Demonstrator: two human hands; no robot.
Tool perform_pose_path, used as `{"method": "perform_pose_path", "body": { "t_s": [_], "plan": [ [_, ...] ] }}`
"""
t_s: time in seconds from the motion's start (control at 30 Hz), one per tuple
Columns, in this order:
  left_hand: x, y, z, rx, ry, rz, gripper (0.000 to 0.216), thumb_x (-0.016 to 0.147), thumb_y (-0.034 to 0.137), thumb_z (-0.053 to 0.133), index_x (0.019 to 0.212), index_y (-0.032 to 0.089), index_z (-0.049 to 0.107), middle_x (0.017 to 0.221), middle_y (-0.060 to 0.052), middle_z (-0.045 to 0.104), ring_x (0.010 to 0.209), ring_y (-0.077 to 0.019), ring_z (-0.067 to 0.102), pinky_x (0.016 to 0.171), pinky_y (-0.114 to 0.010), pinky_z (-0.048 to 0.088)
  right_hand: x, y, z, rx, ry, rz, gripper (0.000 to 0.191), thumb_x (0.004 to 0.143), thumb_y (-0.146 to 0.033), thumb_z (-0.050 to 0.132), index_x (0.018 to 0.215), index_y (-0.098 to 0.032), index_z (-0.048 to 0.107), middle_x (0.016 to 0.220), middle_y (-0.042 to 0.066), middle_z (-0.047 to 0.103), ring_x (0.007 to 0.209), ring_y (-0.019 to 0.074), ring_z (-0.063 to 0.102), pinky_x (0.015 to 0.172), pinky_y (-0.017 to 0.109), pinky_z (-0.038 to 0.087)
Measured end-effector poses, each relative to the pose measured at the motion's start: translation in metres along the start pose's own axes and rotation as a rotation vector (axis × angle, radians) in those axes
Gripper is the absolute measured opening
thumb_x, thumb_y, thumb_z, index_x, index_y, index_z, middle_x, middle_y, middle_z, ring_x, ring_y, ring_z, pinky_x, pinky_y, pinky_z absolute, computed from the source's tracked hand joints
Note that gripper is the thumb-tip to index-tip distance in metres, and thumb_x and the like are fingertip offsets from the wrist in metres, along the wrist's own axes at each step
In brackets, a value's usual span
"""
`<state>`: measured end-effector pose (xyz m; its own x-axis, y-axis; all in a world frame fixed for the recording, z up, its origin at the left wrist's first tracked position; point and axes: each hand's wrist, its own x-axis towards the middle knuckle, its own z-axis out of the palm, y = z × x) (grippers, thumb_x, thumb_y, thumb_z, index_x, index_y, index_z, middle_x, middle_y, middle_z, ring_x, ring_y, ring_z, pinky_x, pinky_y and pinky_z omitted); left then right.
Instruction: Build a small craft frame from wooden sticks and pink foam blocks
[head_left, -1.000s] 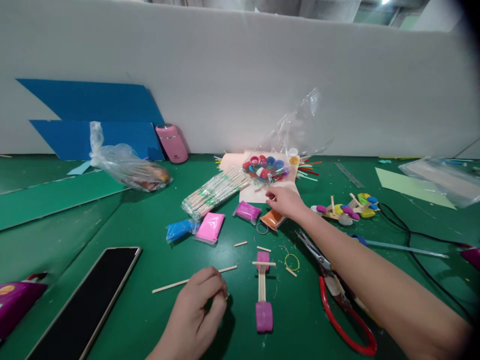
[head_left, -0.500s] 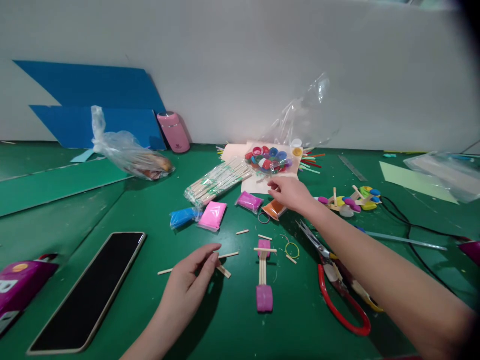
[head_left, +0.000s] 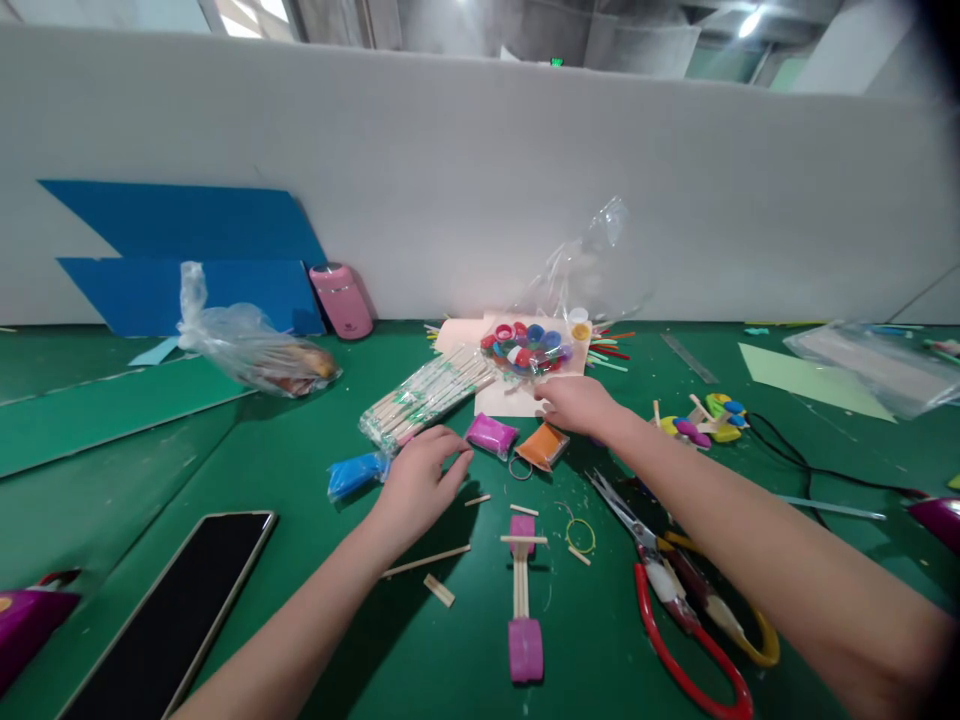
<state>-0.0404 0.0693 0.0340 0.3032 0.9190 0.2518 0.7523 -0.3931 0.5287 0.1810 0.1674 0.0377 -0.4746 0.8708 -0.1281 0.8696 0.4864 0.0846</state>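
My left hand [head_left: 427, 475] hovers over the pink packet beside the bundle of wooden sticks [head_left: 427, 393], thumb and fingers apart and holding nothing visible. My right hand [head_left: 581, 405] has its fingers curled together at the lower edge of a clear plastic bag of coloured bottle caps [head_left: 529, 347]; the fingertips are partly hidden. Below it lie an orange packet [head_left: 543, 446] and a magenta packet [head_left: 491, 435]. Nearer me is a small stick construction [head_left: 520, 585] with magenta ends. Cut stick pieces [head_left: 439, 590] and a longer thin stick [head_left: 426, 561] lie to its left.
Red-handled scissors [head_left: 660, 585] lie under my right forearm. A phone [head_left: 169, 620] and a blue packet [head_left: 356, 475] are at left. A pink bottle [head_left: 342, 300] stands by the white partition [head_left: 465, 180]. A colourful stick model [head_left: 705, 420] and a black cable [head_left: 810, 470] are at right.
My left hand has let go of the small sticks and moved forward toward the stick bundle. My right hand stays by the bag. The view has tilted up.
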Motion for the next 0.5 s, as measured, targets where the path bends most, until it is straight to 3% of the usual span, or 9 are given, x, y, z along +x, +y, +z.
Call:
{"method": "perform_pose_path", "body": {
  "t_s": [0.2, 0.27, 0.5],
  "plan": [
    [0.06, -0.025, 0.027, 0.063, -0.147, 0.047, 0.02, 0.085, 0.021, 0.043, 0.09, 0.015, 0.062, 0.091, -0.006, 0.062, 0.084, -0.0167, 0.057, 0.077, -0.032, 0.046, 0.018, -0.008, 0.002, -0.071, -0.079, -0.039, 0.027, 0.085, -0.026, 0.05, 0.11, -0.015, 0.051, 0.111, 0.008, 0.054, 0.091, 0.0188, 0.057, 0.076, 0.038, 0.048],
    [0.072, -0.036, 0.033, 0.089, -0.198, 0.042, 0.024, 0.085, 0.027, 0.048, 0.105, 0.016, 0.053, 0.106, -0.007, 0.056, 0.088, -0.018, 0.057, 0.075, -0.038, 0.048, 0.021, -0.009, 0.004, -0.074, -0.087, -0.041, 0.027, 0.085, -0.026, 0.051, 0.11, -0.014, 0.051, 0.11, 0.008, 0.054, 0.091, 0.0189, 0.057, 0.076, 0.038, 0.048],
    [0.086, -0.055, 0.037, 0.192, -0.251, 0.041, 0.026, 0.085, 0.027, 0.048, 0.109, 0.017, 0.051, 0.111, -0.008, 0.054, 0.091, -0.0189, 0.056, 0.076, -0.039, 0.048, 0.027, -0.001, 0.011, 0.009, -0.052, 0.028, 0.027, 0.086, -0.026, 0.05, 0.11, -0.015, 0.051, 0.111, 0.008, 0.054, 0.091, 0.0186, 0.057, 0.076, 0.038, 0.048]
  ]
}}
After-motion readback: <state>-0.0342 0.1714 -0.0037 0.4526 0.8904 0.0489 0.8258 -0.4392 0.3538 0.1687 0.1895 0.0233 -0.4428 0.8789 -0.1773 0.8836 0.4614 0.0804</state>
